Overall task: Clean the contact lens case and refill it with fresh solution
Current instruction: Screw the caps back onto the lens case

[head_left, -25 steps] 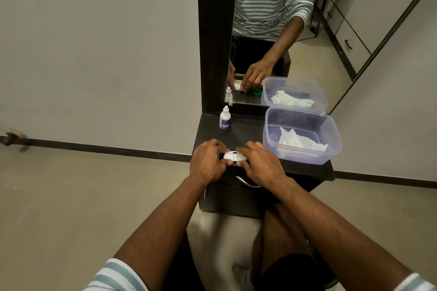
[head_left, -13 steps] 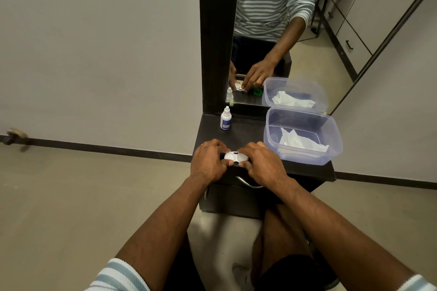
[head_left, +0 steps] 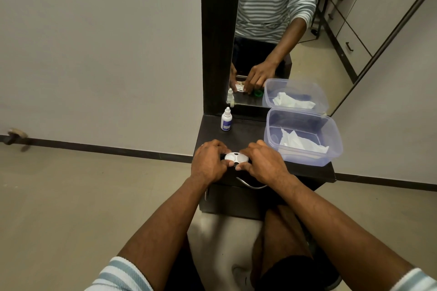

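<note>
Gripping the case [head_left: 236, 157] at both ends, left hand [head_left: 209, 163] and right hand [head_left: 264, 164] should steady it before the bottle [head_left: 226, 120] behind.

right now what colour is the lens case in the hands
White, gripped by both hands; the head view shows the lens case best.

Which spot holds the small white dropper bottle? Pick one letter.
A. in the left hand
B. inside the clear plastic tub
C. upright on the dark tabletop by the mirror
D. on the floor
C: the dropper bottle stands upright on the dark tabletop beside the mirror, apart from both hands.
</note>
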